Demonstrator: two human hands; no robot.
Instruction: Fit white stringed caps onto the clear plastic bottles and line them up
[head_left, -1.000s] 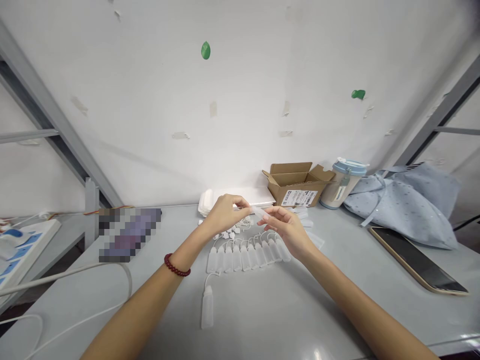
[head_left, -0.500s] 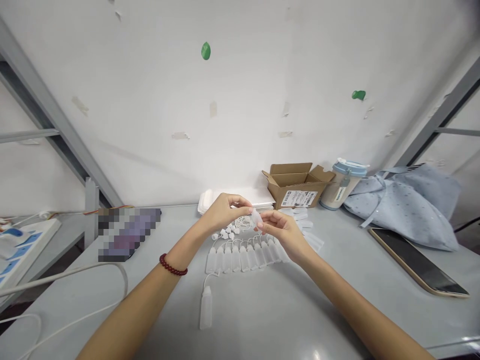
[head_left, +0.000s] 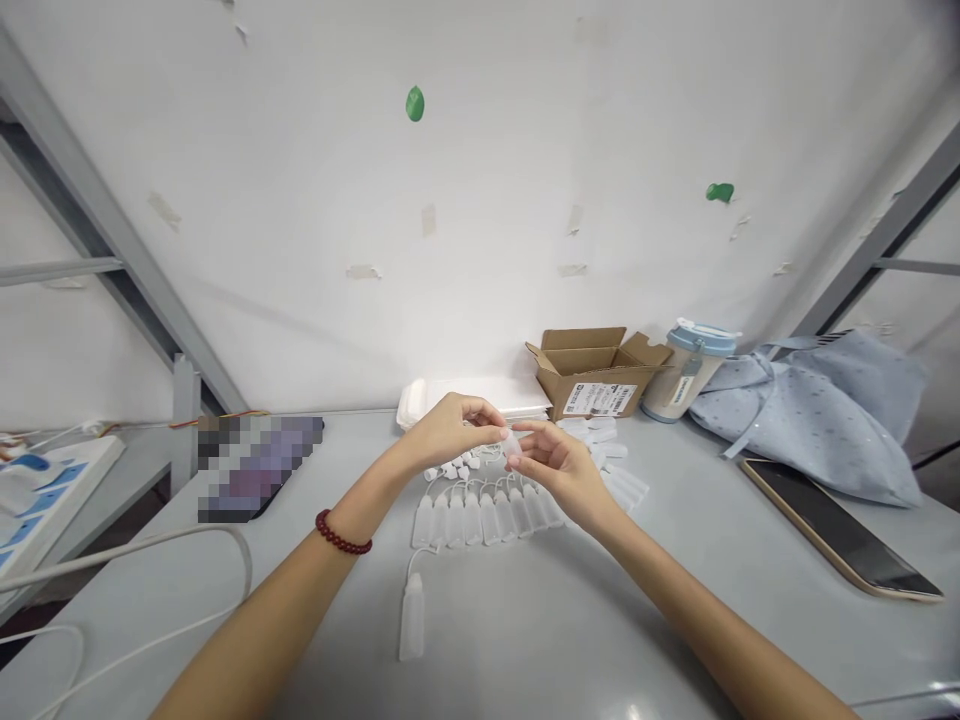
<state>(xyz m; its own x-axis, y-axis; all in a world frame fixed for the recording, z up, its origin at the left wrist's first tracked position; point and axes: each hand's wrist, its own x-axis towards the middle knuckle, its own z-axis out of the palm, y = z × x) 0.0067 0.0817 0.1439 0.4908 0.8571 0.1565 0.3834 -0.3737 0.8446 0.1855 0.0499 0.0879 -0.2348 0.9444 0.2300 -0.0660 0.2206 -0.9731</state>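
Note:
A small translucent plastic bottle is held up over the table between my two hands. My left hand pinches at its upper end, thumb and fingertips closed together. My right hand grips its side between thumb and fingers; the fingers partly hide it. Below the hands lies a row of similar bottles, each with a thin white cord at its neck. One more bottle with a cord lies apart, nearer to me. Behind the row are small white caps and loose white cord, partly covered by my hands.
Further bottles lie right of my right hand. At the back stand white packs, an open cardboard box and a lidded cup. A blue cloth bag and a phone lie right; a white cable loops left.
Both hands and the bottle between them have dropped slightly. The bottle is more covered by the fingers now. The bottles on the table have not moved.

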